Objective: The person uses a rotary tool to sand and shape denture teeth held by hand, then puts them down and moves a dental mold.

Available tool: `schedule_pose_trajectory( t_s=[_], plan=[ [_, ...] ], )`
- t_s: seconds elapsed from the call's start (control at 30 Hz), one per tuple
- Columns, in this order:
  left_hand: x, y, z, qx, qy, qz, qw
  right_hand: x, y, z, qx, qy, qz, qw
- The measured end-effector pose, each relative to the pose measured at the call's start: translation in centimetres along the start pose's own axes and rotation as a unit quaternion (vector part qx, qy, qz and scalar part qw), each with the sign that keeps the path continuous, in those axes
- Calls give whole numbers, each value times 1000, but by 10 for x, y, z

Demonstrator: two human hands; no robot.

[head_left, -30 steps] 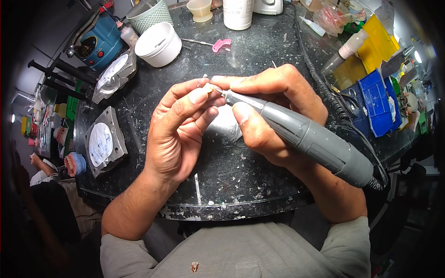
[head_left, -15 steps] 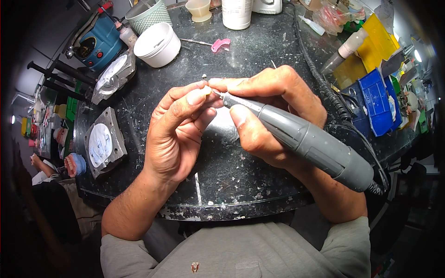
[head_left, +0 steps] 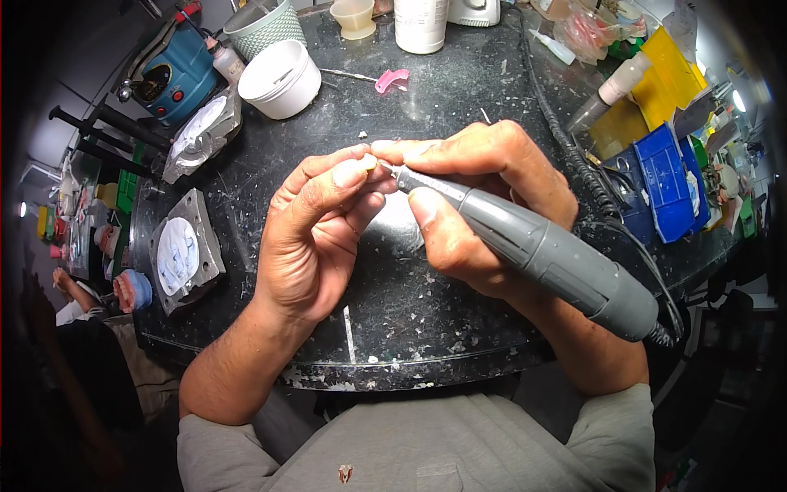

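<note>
My left hand (head_left: 316,217) pinches a small cream-white piece (head_left: 370,161) between thumb and fingertips. Most of that piece is hidden by the fingers, so its exact shape cannot be made out. A grey rotary handpiece (head_left: 541,238) lies in my right hand (head_left: 492,168), gripped like a pen, with its cable trailing from the back end. Its thin metal bur points left and meets or nearly meets the piece. The fingertips of both hands touch just above the middle of the black workbench (head_left: 410,328).
At left lie two metal flasks, the nearer flask (head_left: 184,254) filled with white plaster, and a blue machine (head_left: 172,78). Behind my hands stand a white tub (head_left: 280,79), a pink plastic piece (head_left: 392,79) and a white bottle (head_left: 420,25). Blue bins (head_left: 662,180) sit at right.
Both hands hold almost the same pose. The handpiece has shifted only very slightly, its bur still at the small piece.
</note>
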State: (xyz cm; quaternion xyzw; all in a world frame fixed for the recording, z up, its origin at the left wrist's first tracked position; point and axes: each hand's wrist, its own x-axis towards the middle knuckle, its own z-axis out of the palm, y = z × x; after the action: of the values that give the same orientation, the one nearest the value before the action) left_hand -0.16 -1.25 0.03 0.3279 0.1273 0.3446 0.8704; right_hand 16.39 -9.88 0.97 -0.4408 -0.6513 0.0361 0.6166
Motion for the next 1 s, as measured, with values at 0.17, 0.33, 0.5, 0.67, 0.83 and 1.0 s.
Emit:
schedule_pose_trajectory(
  t_s=[0.17, 0.33, 0.5, 0.67, 0.83, 1.0],
  plan=[
    [0, 0, 1, 6, 8, 1, 1000, -1, 2, 3, 7, 9, 3, 1000],
    [0, -1, 2, 8, 18, 1, 1000, 0, 0, -1, 2, -4, -2, 1000],
    [0, -1, 2, -1, 15, -7, 1000, 0, -1, -1, 6, -1, 4, 1000],
    [-1, 1, 3, -12, -10, -6, 1000, 2, -5, -1, 10, -3, 8, 1000],
    [1, 0, 1, -20, -21, -11, 1000, 1, -4, -1, 31, 2, 15, 999],
    [1, 0, -1, -10, -24, -9, 1000, 2, -5, -2, 12, -4, 15, 1000]
  ],
)
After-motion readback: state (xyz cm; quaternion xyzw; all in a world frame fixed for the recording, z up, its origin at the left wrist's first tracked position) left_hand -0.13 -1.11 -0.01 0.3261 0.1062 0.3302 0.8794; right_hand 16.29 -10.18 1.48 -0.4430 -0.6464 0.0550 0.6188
